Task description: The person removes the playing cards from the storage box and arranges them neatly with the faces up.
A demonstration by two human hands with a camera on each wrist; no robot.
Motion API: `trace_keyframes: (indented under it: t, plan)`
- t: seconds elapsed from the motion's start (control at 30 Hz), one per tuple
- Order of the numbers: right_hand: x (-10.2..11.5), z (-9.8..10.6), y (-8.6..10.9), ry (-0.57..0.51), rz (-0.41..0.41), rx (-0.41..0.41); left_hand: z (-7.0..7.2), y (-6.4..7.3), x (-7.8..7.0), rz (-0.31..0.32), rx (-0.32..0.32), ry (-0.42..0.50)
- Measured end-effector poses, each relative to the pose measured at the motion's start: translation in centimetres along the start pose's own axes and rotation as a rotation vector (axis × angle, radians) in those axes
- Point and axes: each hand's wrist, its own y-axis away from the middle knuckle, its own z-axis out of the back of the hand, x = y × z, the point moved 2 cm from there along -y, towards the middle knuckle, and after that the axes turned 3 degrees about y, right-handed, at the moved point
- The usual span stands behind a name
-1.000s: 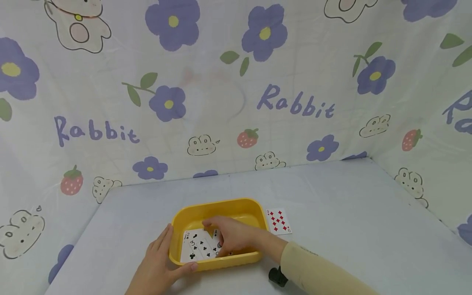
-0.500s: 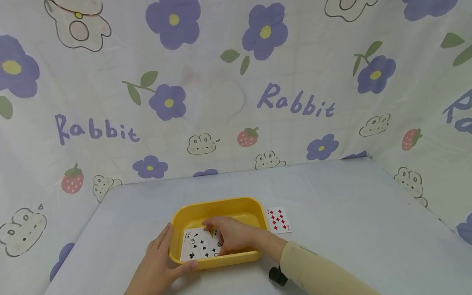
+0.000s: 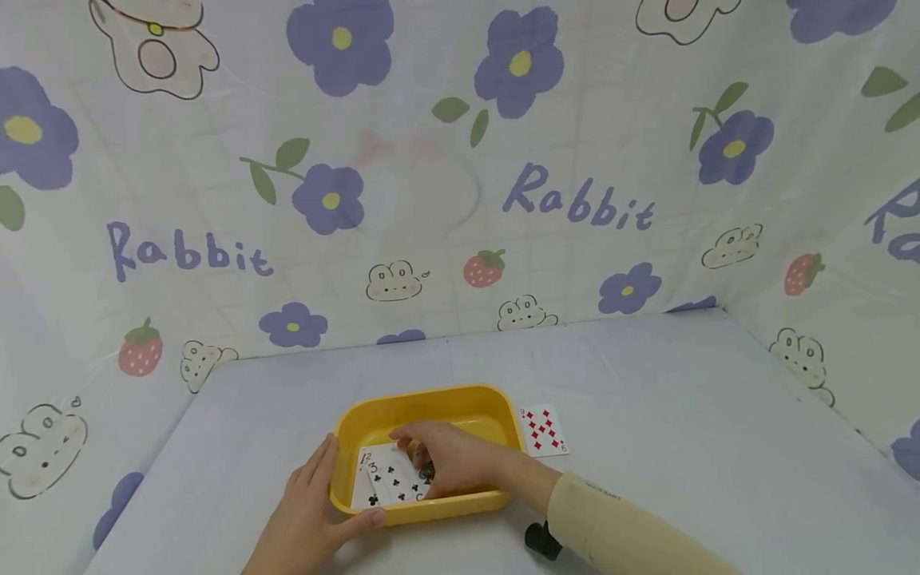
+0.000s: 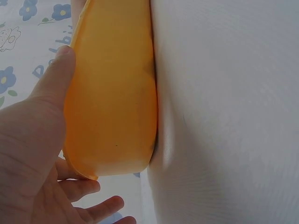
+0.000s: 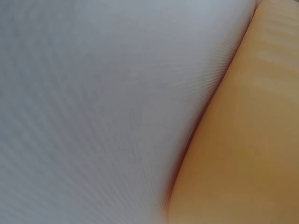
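A yellow plastic tray (image 3: 496, 403) sits on the table with several playing cards (image 3: 388, 479) lying face up in its left half. Black clubs show on them, with a 2 and a 3 at the corners. My left hand (image 3: 305, 499) rests at the tray's near left corner, thumb along the front rim and fairly straight fingers against the left wall. Inside the tray, my right hand (image 3: 460, 459) curls over a card with a large black spade, thumb at its near edge and forefinger toward its far edge. The palm hides most of this card.
A nine of diamonds (image 3: 543, 430) lies face up on the white table (image 3: 647, 447), just right of the tray. Near the right sleeve is a small black object (image 3: 542, 541). A printed cloth (image 3: 431, 160) with flowers and rabbits hangs behind the table.
The cards under my right hand have shifted slightly left, the 3 covering more of the 2. The ace's corner letter is now hidden and its large spade shows more. My left hand stays put.
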Motion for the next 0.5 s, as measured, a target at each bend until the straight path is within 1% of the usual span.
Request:
trace_keyframes:
  t: [0.13,0.27,0.5]
  plan:
    - [0.00,-0.08,0.03,-0.054,-0.002,0.000,-0.02,0.02,-0.06,0.002,0.001,-0.003]
    - [0.08,-0.16,0.07,-0.110,-0.016,0.012,0.00,0.01,-0.17,0.018,0.009,-0.006]
    - [0.23,-0.02,-0.01,-0.145,-0.050,0.025,0.02,-0.05,-0.21,0.038,0.019,0.001]
